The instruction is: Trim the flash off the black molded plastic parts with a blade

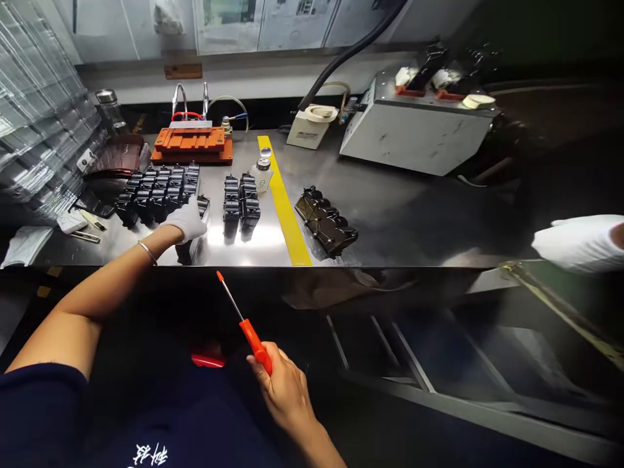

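Red-handled tool (251,338), one in number, is pointing toward the upper left from the bottom centre of the frame, its metal shaft ending in a red tip below the bench edge. One bare right hand (288,393) is clamping the handle in its closed fingers. To the left of the tool, one red piece (208,361) is showing, mostly sunk in shadow.

Farther up, left of centre, one white-gloved left hand (188,221) is covering one black part (203,207) at the front of the metal bench (390,244); whether its fingers are gripping it, I cannot tell. At the right edge, one gloved hand of another person (580,244) is reaching into the frame.

Just right of centre, one dark brown part (325,220) is lying askew. To its left one yellow strip (283,201) is running up the bench, and left of that two black units (241,201) are standing side by side. Behind the left hand, at least four rows of similar units (156,192) are standing close together; their exact count is being hidden by overlap.

Farther back, one bottle (262,175) is standing by the strip, one orange fixture (192,144) is sitting upper left, and one grey box (414,133) is occupying the upper right.
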`<move>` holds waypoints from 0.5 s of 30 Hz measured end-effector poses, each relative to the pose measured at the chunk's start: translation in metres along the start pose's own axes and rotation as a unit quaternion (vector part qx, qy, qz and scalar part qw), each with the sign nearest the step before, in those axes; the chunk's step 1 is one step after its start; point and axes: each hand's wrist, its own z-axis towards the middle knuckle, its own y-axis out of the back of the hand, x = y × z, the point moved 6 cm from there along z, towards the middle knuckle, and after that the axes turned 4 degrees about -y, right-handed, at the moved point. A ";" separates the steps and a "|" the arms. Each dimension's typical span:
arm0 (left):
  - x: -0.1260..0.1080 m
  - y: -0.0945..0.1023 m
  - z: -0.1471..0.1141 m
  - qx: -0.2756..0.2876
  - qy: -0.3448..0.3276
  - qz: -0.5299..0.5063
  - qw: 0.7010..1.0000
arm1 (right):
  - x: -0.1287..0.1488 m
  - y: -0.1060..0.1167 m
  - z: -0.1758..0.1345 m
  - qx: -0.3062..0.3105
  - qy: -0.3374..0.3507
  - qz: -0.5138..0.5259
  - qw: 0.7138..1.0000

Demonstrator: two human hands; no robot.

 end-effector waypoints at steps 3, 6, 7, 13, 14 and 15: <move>0.033 -0.011 -0.044 0.038 -0.042 -0.124 0.991 | -0.014 0.005 0.000 -0.012 -0.033 0.008 0.999; 0.069 -0.044 -0.107 0.176 -0.107 -0.273 0.940 | -0.032 0.004 -0.004 0.022 -0.036 0.048 0.998; 0.081 -0.061 -0.127 0.243 -0.112 -0.321 0.909 | -0.037 0.001 -0.005 0.047 -0.028 0.063 0.997; 0.161 -0.171 -0.161 0.258 0.217 -0.593 0.732 | -0.034 -0.036 -0.002 0.246 -0.004 0.032 0.969; 0.168 -0.185 -0.158 0.245 0.244 -0.602 0.720 | -0.029 -0.042 0.002 0.256 -0.006 0.010 0.967; 0.173 -0.197 -0.155 0.239 0.257 -0.606 0.714 | -0.024 -0.045 0.008 0.242 -0.016 -0.022 0.970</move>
